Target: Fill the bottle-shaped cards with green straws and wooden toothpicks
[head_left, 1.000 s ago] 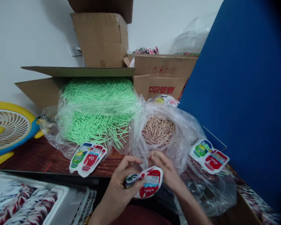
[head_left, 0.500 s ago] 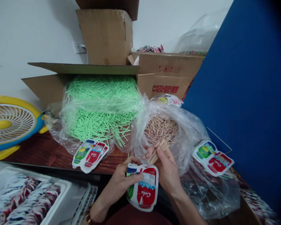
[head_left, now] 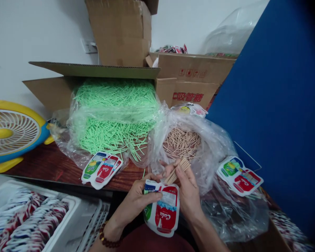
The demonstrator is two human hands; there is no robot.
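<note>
My left hand [head_left: 141, 196] is closed on a bottle-shaped pouch [head_left: 165, 214] printed with a red cola picture and a green one, its thumb pressed on the front. Just to the right, my right hand [head_left: 187, 185] grips a small bundle of thin tan sticks [head_left: 176, 172], whose lower ends reach the pouch's top edge. Whether any stick is inside the pouch I cannot tell. Beyond both hands, more loose tan sticks [head_left: 182, 142] lie in an opened clear plastic bag [head_left: 212, 140].
Bright green sticks [head_left: 115, 133] fill a bag in an open carton [head_left: 94, 70]. Small stacks of pouches lie at left [head_left: 101, 170] and right [head_left: 240, 176]. A yellow and blue fan [head_left: 15, 131] stands left. A white foam box [head_left: 73, 206] holds packed pouches. A blue panel [head_left: 273, 105] borders the right.
The view has tilted slightly downward, so background things sit higher. My hands keep hold of the pouch and the stick bundle, with the pouch a little further right.
</note>
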